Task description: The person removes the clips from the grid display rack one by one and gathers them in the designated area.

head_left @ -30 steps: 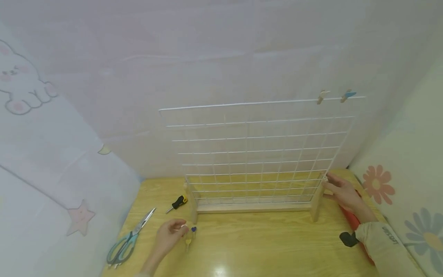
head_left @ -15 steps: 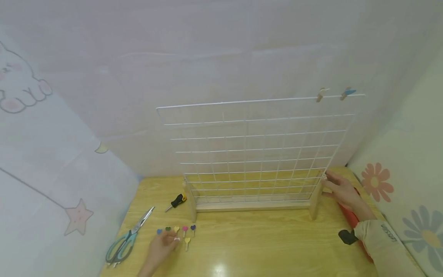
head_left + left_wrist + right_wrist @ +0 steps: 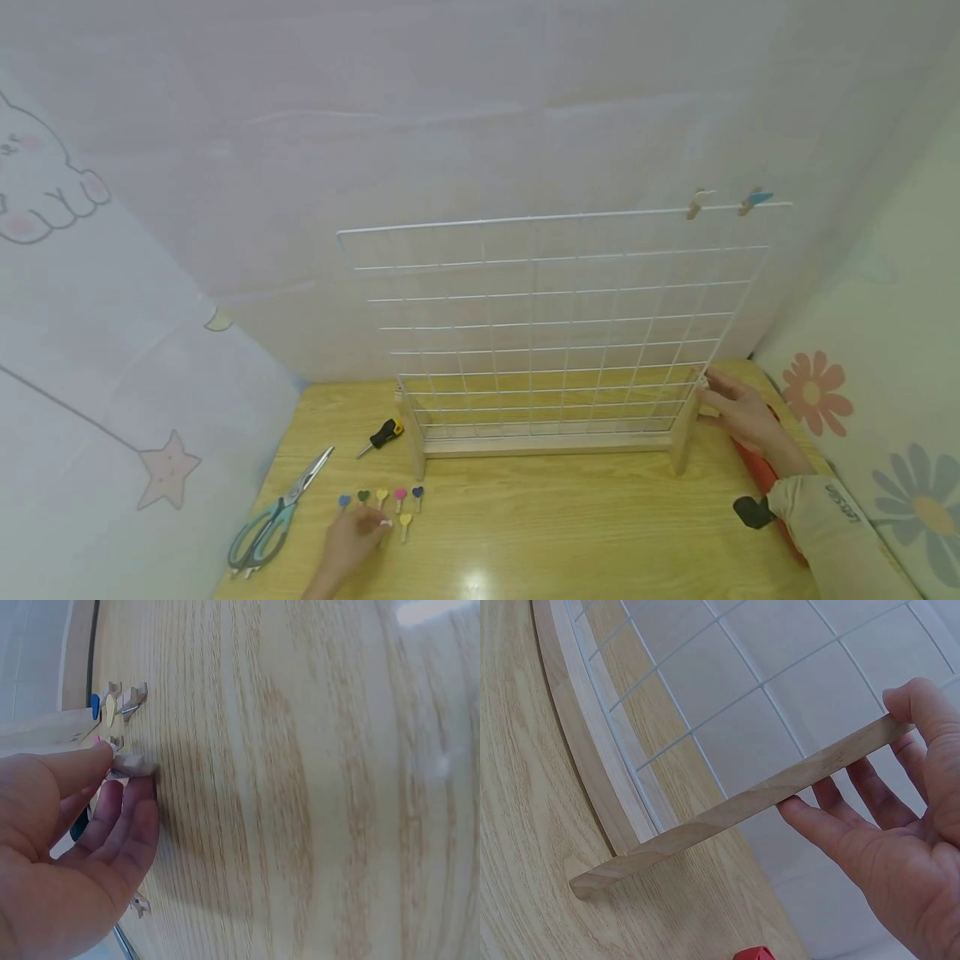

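My left hand (image 3: 348, 542) pinches a small wooden clothespin (image 3: 133, 764) with a pale top, low over the table, between thumb and fingertips. Just beyond it lies a row of heart-topped clothespins: blue (image 3: 344, 501), green (image 3: 363, 496), yellow (image 3: 382, 495), pink (image 3: 401, 494) and navy (image 3: 417, 493). Another yellow heart clothespin (image 3: 406, 521) lies right beside the pinched one. At the far right my right hand (image 3: 742, 412) holds the wooden side post (image 3: 750, 804) of a white wire grid rack (image 3: 532, 325), thumb on one side and fingers on the other.
Two clothespins, one cream (image 3: 697, 204) and one blue (image 3: 754, 201), clip onto the grid's top wire. Scissors (image 3: 279, 515) and a black-and-yellow screwdriver (image 3: 382, 437) lie on the left of the table. A red object (image 3: 759, 468) sits beneath the right forearm.
My left hand has moved left and toward the near edge with the pale clothespin, uncovering the heart row. The right hand stays on the post. The view has shifted slightly.
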{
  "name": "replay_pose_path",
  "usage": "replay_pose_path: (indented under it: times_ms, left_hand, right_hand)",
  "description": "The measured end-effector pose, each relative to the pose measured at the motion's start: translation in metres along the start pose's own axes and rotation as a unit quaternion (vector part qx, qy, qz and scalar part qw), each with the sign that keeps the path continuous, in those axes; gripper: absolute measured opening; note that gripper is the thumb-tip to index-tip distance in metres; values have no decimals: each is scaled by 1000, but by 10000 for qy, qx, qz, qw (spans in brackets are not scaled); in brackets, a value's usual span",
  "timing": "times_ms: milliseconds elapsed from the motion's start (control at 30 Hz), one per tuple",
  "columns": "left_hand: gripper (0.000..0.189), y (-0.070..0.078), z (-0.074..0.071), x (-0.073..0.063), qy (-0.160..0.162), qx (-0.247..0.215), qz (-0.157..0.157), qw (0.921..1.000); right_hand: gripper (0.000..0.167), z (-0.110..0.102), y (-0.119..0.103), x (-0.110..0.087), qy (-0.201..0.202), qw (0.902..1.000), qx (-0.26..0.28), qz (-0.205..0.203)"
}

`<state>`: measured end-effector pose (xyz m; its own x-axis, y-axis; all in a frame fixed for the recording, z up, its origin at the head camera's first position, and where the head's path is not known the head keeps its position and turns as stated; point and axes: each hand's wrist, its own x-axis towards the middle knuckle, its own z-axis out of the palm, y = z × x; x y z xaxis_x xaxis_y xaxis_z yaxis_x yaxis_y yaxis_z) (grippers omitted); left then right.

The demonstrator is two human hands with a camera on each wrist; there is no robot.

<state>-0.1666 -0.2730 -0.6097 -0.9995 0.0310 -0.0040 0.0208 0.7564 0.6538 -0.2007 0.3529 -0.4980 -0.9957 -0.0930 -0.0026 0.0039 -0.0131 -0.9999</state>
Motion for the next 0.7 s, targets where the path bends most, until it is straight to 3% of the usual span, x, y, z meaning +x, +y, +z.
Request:
replay_pose_path:
  times_ms: [333, 700]
  left_hand:
    - [16, -4, 3, 3, -148, -112, -272, 9995]
    - [19, -5, 6, 4, -10, -226, -420, 9989]
  right_hand:
    - [72, -1, 2, 1, -4, 10000, -55, -12]
    - [75, 1, -2, -2, -52, 10000, -40, 64]
